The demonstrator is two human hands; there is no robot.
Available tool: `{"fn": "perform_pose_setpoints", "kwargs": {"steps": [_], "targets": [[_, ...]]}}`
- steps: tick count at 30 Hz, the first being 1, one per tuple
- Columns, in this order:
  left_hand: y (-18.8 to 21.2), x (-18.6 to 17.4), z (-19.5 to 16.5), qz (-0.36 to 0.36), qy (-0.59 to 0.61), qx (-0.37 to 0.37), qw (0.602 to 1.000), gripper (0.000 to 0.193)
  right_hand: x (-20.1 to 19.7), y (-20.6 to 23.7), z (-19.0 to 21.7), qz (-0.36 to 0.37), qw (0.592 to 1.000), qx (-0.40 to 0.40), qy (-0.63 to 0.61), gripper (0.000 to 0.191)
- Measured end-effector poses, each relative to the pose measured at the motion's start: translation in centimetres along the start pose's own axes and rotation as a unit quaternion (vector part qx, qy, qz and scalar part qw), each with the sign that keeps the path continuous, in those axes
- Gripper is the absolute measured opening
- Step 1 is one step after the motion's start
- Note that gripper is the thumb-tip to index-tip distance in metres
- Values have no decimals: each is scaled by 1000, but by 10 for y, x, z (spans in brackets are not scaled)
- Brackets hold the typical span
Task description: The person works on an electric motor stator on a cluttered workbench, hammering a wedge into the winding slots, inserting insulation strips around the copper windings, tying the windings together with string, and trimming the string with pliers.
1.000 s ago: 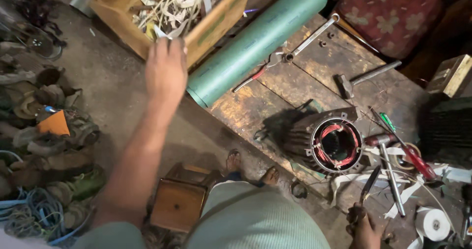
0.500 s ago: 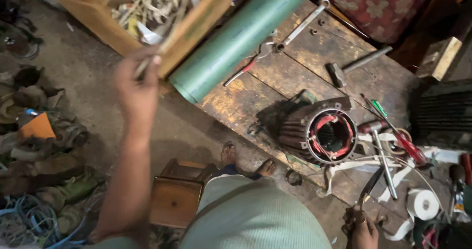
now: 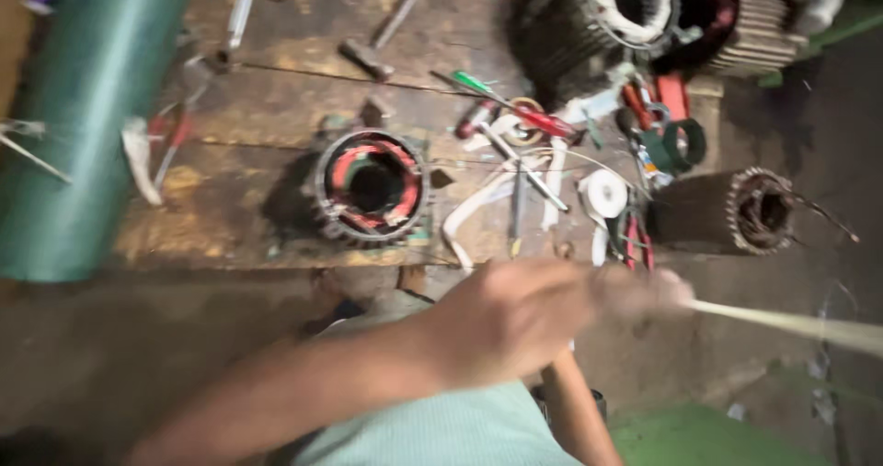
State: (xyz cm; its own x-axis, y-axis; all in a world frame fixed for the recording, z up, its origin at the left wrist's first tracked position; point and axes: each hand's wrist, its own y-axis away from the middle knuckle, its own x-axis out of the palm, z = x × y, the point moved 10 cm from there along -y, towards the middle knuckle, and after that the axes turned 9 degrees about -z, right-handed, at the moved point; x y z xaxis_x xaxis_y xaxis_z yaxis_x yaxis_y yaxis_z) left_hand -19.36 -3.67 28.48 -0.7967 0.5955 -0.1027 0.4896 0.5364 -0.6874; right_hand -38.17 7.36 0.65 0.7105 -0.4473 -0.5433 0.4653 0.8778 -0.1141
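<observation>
**A thin pale strip pinched in the left hand, near the motor stator**

Nearest the camera, the left hand (image 3: 515, 319) crosses the frame, its fingers closed on one end of a pale strip (image 3: 791, 326). The strip runs out rightward from the blurred fingertips, well to the right of the motor stator (image 3: 372, 185) and nearer the viewer than it. It looks light, thin and flexible, probably a sliver of insulating paper or fibre, so it likely bends or creases if squeezed mid-length; the end, where the fingers already have it, seems the sound place to hold. The right forearm (image 3: 575, 411) shows just under the left hand, but its hand is hidden, so its grip cannot be told.

Beyond, the stator lies on its side on a worn wooden workbench (image 3: 248, 218), red and copper windings showing in its bore. Just right of the stator lie scattered screwdrivers (image 3: 515, 107), white tape rolls (image 3: 607, 192) and pliers. Farther right sits a second wound core (image 3: 727, 213). Left of the stator lies a big green cylinder (image 3: 83, 126); behind the stator, a hammer (image 3: 382, 34) and another motor housing (image 3: 625, 11). The floor around the stator's bench is dim, bare concrete.
</observation>
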Motion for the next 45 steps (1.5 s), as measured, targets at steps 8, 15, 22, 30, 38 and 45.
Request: {"fn": "perform_pose_setpoints", "kwargs": {"steps": [8, 15, 22, 30, 38, 45], "targets": [[-30, 168, 234, -217, 418, -383, 795, 27, -47, 21, -91, 61, 945, 257, -193, 15], [-12, 176, 301, -166, 111, -351, 915, 32, -99, -3, -114, 88, 940, 258, -205, 35], [29, 170, 309, -209, -124, -388, 889, 29, -91, -72, -133, 186, 938, 231, -181, 37], [75, 149, 352, -404, 198, -446, 774, 28, -68, -76, -153, 247, 906, 260, -226, 34], [119, 125, 282, -240, -117, -453, 851, 17, -58, -134, -88, 252, 930, -104, 246, 30], [124, 121, 196, -291, 135, -409, 854, 18, -56, -95, 69, 242, 945, -157, -154, 36]]}}
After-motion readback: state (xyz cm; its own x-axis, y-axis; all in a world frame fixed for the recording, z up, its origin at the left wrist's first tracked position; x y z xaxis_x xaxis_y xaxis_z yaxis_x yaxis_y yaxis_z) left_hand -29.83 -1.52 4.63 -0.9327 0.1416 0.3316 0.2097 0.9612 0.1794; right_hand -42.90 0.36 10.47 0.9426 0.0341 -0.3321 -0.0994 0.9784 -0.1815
